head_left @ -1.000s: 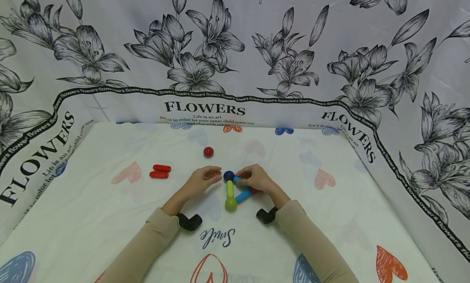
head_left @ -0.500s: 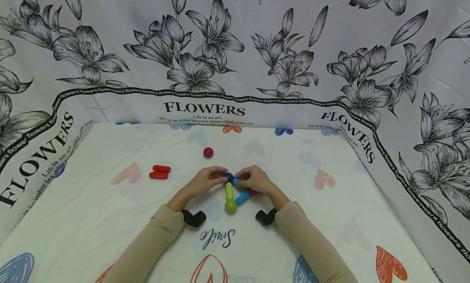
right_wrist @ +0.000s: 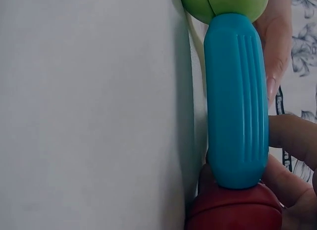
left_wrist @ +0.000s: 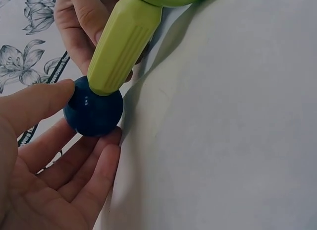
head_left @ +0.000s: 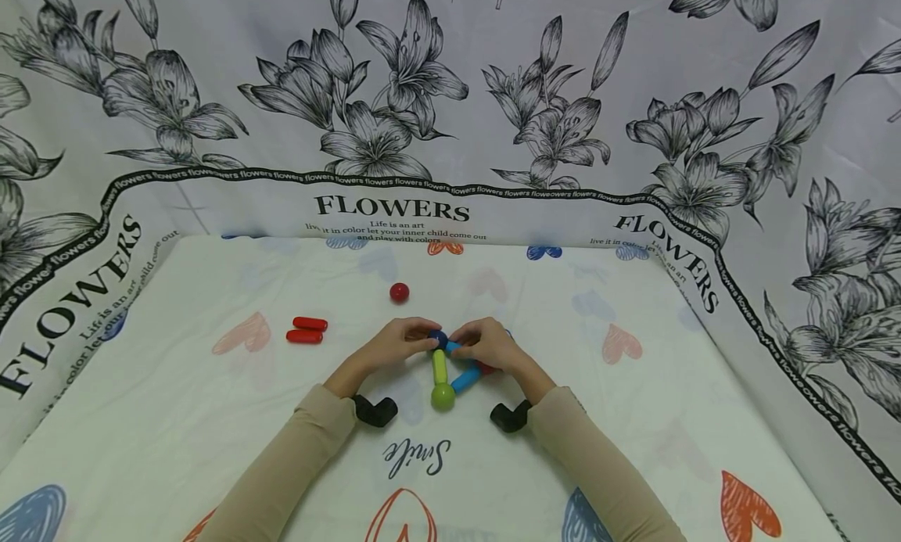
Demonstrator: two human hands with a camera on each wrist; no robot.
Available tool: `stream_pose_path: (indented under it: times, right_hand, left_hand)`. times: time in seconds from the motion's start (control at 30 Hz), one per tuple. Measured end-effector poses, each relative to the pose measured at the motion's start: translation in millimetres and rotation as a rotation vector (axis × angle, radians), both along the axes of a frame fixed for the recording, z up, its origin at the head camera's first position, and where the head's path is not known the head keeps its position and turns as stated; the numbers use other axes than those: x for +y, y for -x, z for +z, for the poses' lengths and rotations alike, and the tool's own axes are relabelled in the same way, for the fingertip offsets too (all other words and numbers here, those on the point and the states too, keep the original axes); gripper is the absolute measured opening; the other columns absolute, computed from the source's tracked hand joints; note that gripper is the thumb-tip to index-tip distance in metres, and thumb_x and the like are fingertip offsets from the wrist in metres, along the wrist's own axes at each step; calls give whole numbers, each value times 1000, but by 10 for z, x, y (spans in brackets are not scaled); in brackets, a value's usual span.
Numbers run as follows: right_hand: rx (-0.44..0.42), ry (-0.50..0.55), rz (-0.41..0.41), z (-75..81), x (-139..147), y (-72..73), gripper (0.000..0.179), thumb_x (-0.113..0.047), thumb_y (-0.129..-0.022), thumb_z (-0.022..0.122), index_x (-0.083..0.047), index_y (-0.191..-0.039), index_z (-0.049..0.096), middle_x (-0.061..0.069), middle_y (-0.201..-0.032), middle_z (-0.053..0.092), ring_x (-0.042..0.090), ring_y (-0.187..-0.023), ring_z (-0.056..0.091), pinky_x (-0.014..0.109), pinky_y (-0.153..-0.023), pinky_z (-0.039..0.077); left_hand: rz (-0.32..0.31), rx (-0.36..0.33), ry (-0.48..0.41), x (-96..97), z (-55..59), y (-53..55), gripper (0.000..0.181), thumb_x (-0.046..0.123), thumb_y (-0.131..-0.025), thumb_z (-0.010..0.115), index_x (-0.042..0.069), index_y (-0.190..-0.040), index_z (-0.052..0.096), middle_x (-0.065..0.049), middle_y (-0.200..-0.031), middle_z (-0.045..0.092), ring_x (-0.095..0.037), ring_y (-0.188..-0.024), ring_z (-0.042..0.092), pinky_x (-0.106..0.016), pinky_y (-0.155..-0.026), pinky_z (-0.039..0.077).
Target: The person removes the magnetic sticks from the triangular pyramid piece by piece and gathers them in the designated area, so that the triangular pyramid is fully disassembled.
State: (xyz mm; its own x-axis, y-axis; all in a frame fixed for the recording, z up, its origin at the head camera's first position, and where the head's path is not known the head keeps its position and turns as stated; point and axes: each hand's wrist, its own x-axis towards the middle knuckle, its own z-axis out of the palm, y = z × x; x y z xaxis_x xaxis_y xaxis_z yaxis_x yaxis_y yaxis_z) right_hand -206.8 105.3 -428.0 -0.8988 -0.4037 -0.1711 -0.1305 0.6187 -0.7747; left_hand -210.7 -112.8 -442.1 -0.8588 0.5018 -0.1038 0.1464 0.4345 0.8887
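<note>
My left hand point(head_left: 391, 345) pinches a dark blue ball point(left_wrist: 94, 111) between thumb and fingers. From that ball a yellow-green magnetic rod point(head_left: 439, 367) runs toward me to a green ball point(head_left: 443, 397). My right hand point(head_left: 497, 345) pinches a light blue magnetic rod point(head_left: 454, 346) whose left end is right at the dark blue ball. A second light blue rod point(right_wrist: 237, 101) joins the green ball to a red ball point(right_wrist: 235, 210), which sits mostly under my right hand in the head view. The far end of the pinched rod is hidden by my fingers.
Two red rods point(head_left: 306, 330) lie side by side at the left. A loose red ball point(head_left: 399, 292) rests beyond my hands. Black wrist cameras point(head_left: 375, 410) sit at both cuffs. A flower-printed curtain point(head_left: 394, 96) stands behind the table's white cloth point(head_left: 549, 292).
My left hand has moved right and taken hold of the dark blue ball, which has shifted slightly. My right hand has stayed at the light blue rod.
</note>
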Motion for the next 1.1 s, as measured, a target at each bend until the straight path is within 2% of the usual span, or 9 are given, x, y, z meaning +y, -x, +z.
stream_pose_path:
  times: [0.57,0.83,1.1]
  right_hand:
    - [27,-12,-9,-31,-8,2,23,-16,-84,73,-6,-105,74,11,-98,74,12,-83,61,19,-74,47]
    - [1,22,-144,-30,-25,36,21,-13,-83,72,-3,-101,73,11,-93,72,11,-80,61,19,-72,49]
    - [-10,29,-164,-13,-19,24,22,-14,-82,74,-3,-102,73,12,-95,73,11,-80,63,19,-73,51]
  left_hand:
    - [29,-28,13,3,-22,14,40,27,-95,60,4,-128,59,-16,-124,66,-26,-114,62,-47,-106,46]
    - [58,-40,26,-6,-20,6,39,25,-95,61,5,-127,60,-15,-122,67,-25,-113,63,-46,-105,47]
    - [61,-52,29,-1,-19,12,39,26,-95,61,5,-128,59,-16,-124,66,-25,-114,62,-45,-105,47]
